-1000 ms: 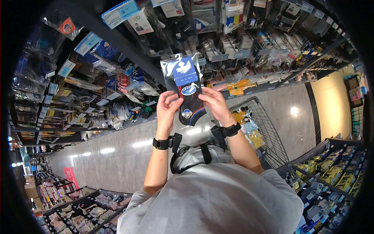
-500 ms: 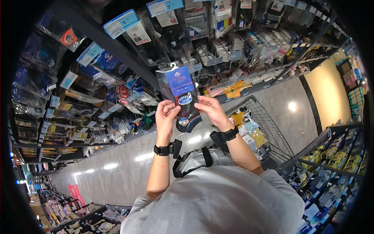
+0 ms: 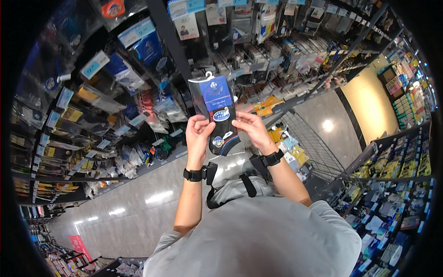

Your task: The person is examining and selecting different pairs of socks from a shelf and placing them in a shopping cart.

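Observation:
A clear pack of dark socks (image 3: 216,108) is held up in front of me, with a blue card and a white plastic hook at its top. My left hand (image 3: 198,135) pinches its left edge, thumb on the front. At the opposite edge, my right hand (image 3: 253,130) grips it with thumb and fingers. A dark sock with coloured stripes shows through the lower part of the pack. Both wrists wear black straps with small boxes.
Racks of hanging packs (image 3: 152,51) with price tags rise ahead and to the left. A wire shopping cart (image 3: 318,143) holding several packs stands right of my right arm. More shelves (image 3: 397,207) line the right side; grey floor (image 3: 129,207) lies between.
My view has turned a little, so the racks and cart shift in the picture. Both hands keep hold of the sock pack, which has tilted slightly.

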Motion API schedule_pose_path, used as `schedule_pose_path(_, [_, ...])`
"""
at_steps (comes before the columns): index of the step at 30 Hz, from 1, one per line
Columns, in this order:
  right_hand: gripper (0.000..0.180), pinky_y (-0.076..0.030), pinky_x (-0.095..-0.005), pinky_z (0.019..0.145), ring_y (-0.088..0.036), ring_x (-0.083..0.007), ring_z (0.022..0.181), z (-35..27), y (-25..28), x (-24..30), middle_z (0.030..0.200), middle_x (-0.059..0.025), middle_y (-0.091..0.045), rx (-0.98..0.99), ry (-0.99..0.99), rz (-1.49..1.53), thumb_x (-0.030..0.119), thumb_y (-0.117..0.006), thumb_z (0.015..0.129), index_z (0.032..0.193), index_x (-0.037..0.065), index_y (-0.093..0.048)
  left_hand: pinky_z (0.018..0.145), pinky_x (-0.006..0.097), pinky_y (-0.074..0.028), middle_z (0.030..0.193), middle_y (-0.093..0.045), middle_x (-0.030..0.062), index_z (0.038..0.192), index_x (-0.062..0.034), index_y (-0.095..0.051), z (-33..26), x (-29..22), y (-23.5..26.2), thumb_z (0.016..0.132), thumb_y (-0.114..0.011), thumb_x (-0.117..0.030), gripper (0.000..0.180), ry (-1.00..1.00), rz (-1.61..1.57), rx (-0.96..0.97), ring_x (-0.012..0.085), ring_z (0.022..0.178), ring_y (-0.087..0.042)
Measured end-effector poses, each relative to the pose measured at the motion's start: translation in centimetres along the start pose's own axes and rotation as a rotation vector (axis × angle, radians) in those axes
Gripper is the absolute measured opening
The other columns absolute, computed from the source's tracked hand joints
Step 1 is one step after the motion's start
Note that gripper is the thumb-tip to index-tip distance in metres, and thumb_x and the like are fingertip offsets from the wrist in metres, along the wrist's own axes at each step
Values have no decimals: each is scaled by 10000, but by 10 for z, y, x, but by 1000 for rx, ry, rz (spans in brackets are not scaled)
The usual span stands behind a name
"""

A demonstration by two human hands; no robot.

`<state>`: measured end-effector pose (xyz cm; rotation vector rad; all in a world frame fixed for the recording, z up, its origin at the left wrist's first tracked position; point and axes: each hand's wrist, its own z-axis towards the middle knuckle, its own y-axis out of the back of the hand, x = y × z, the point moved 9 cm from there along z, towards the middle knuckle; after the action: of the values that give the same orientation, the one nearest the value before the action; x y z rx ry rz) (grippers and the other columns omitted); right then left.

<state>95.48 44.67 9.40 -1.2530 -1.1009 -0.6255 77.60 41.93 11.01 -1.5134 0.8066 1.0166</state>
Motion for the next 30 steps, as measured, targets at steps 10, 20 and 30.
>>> schedule_pose_path(10, [541,-469,-266,886,-582,-148,1043,-61,8,-28,1119,-129,-619,129,-175,-473,169,-628,887,1361,15,-418,651,194,-452,866,-613,-4,1023,-65,-500,-23,-1,32,778,-695,29,327,-20,-97,-26,61,738,-572])
schedule_pose_path(20, [742,-392,-379,997,-483,-330,1220,-299,226,-175,1293,-229,-512,-109,-1040,-1265,411,-649,772,1349,9,-414,698,216,-480,924,-607,41,1144,-34,-484,-35,16,55,784,-688,32,419,44,-112,-60,109,813,-604])
schedule_pose_path(30, [545,-314,-496,1045,-372,-429,1269,-396,334,-268,1341,-250,-429,-626,-1037,-1219,455,-315,930,1391,175,-389,668,203,-463,915,-635,29,1143,-43,-494,-42,29,11,794,-685,12,401,76,14,34,88,796,-604])
